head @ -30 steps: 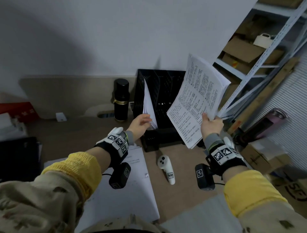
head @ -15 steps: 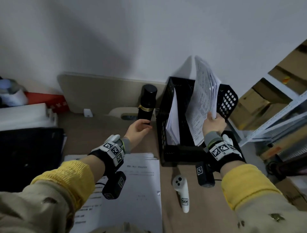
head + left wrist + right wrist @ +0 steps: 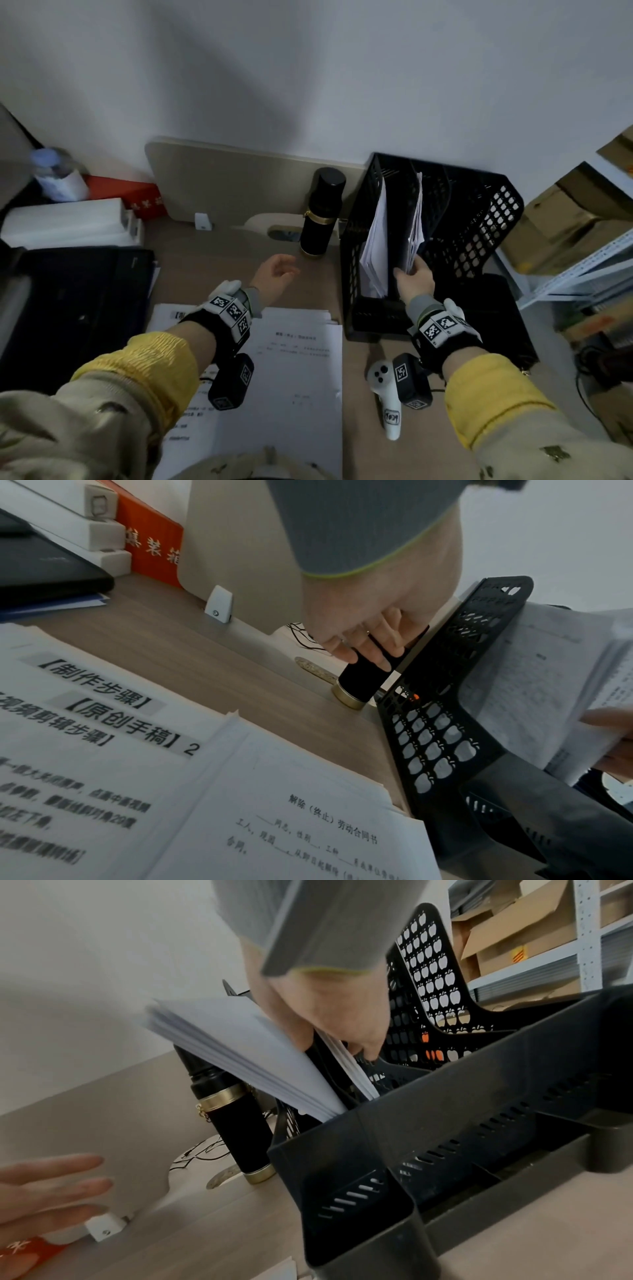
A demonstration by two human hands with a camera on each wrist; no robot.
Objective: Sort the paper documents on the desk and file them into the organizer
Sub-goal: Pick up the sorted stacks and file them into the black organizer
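A black mesh organizer [image 3: 479,219] stands at the desk's back right. One white paper bundle [image 3: 375,246] leans in its left slot. A printed bundle [image 3: 416,222] stands in the slot beside it, and my right hand [image 3: 407,270] pinches its lower edge, thumb on one side and fingers on the other [image 3: 369,1045]. My left hand [image 3: 277,274] hovers open over the bare desk, left of the organizer and in front of a black bottle [image 3: 322,212], holding nothing. A stack of printed documents [image 3: 291,359] lies flat on the desk under my left forearm.
A white controller [image 3: 387,401] lies in front of the organizer. A black flat case [image 3: 75,301], white boxes [image 3: 68,219] and a red box [image 3: 137,195] fill the left side. A metal shelf with cardboard boxes [image 3: 565,219] stands to the right.
My right hand has brought the printed bundle down from the air into the organizer's second slot. My left hand has let go of the first bundle and drawn back to the left.
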